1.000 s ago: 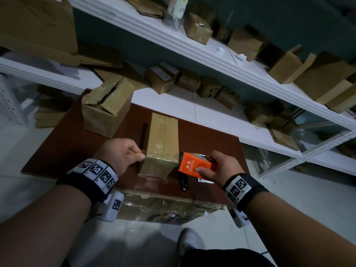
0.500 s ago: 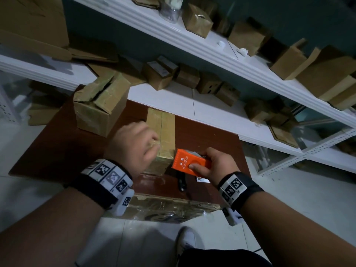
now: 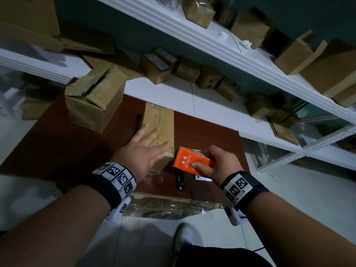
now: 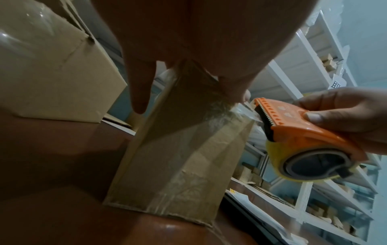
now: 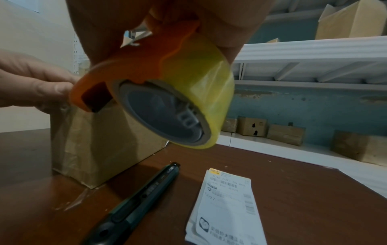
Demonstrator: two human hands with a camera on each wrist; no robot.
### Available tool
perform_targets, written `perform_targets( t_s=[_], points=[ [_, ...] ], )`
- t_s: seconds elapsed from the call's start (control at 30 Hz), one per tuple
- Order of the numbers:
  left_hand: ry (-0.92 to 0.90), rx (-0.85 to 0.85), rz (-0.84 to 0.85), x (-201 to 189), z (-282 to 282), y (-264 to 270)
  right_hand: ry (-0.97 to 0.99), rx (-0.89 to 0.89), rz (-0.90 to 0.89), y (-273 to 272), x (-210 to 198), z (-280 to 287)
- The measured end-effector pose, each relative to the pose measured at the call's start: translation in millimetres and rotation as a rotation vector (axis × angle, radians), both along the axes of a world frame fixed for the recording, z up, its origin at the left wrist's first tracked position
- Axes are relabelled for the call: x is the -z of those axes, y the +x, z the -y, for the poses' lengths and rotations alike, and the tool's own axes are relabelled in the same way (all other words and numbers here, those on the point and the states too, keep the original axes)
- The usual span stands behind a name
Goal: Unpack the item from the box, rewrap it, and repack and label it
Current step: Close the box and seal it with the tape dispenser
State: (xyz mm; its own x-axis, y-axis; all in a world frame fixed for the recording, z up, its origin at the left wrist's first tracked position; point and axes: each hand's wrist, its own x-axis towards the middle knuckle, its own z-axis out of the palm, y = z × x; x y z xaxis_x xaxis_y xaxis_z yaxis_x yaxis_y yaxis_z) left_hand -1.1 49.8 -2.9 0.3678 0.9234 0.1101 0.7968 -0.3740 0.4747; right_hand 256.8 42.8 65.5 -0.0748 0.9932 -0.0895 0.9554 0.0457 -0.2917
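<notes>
A narrow taped cardboard box stands on the dark red table. My left hand lies flat on the box's near top with fingers straight. My right hand grips an orange tape dispenser with a yellowish roll, its toothed edge at the box's near right corner. A strip of clear tape runs from the cutter to the box. A white shipping label lies on the table under the dispenser.
A black pen lies beside the label. A larger opened carton sits at the table's far left. White shelves behind hold several small boxes. A flattened taped cardboard sheet lies at the table's near edge.
My left hand went from a fist beside the box to lying flat on its top with fingers spread. The dispenser stayed near the box's near right corner.
</notes>
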Motion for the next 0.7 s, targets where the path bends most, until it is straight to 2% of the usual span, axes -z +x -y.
perform_targets(
  t_s=[0.27, 0.47, 0.57, 0.7],
  points=[
    [0.012, -0.007, 0.094, 2.6, 1.4, 0.8, -0.112, 0.061, 0.175, 23.9, -14.5, -5.5],
    [0.027, -0.009, 0.13, 1.3, 2.8, 3.6, -0.184, 0.109, 0.373, -13.8, -6.2, -28.0],
    [0.002, -0.008, 0.131, 3.5, 3.4, 3.0, -0.219, 0.156, 0.401, -31.7, -1.9, -45.6],
    [0.027, -0.002, 0.131, 6.4, 3.6, 2.6, -0.177, 0.197, 0.483, -22.4, -1.9, -57.6]
  ],
)
